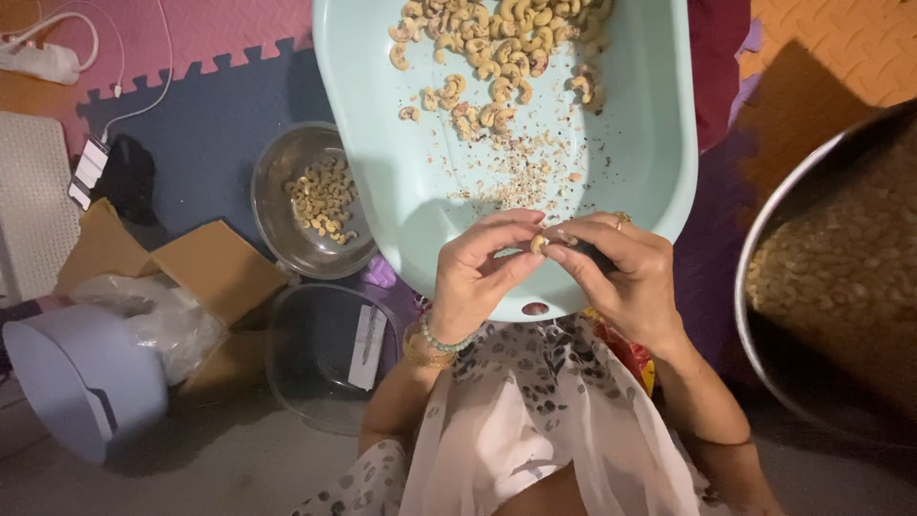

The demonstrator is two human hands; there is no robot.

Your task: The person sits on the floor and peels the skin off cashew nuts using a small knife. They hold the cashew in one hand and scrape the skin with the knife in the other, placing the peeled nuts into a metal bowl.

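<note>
On a floor of coloured foam mats, over the near rim of a pale green tray [659, 162], the left hand [475, 272] and right hand [621, 272] pinch one cashew [540, 244] between closed fingertips, seemingly peeling it, which calls for careful thumb pressure.

Light falls from above onto the pale green tray [650, 143], which is the brightest spot and casts a soft shadow to its left across the floor mats [205, 143]. The near floor lies dim and grainy. The big metal pot [764, 287] at right sits murky (slightly soft), its rim bowed by the lens.
</note>
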